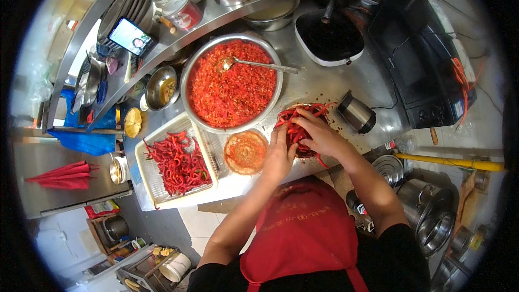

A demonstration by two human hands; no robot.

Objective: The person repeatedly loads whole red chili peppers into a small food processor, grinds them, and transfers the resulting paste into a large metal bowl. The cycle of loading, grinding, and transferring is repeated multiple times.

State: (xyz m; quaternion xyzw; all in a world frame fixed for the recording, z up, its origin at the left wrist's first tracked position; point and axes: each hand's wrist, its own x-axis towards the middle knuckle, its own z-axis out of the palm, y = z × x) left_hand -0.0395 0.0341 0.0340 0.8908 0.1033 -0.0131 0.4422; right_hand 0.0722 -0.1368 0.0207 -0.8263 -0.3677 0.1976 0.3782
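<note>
Fresh red chili peppers (299, 132) are heaped at the front of the steel worktable, some sticking out past the heap's edge. They seem to sit in a round container, mostly hidden by the peppers and my hands. My left hand (280, 152) grips the heap's left side. From the right, my right hand (317, 132) spreads its fingers over the top, peppers under them. Left of my hands lies a round, clear, pulp-smeared lid or dish (245, 152). Behind it, a large steel basin (185, 89) holds chopped red chili (231, 97), with a metal spoon (263, 65) resting in it.
A cream plastic basket (146, 182) with whole chilies (178, 164) stands at left. To the right lies a steel-and-black appliance part (357, 112), tilted, with a cord. Farther back are a black-topped electric cooker (330, 36) and a black oven-like appliance (421, 65). A shelf (227, 16) carries plates and a phone (131, 37).
</note>
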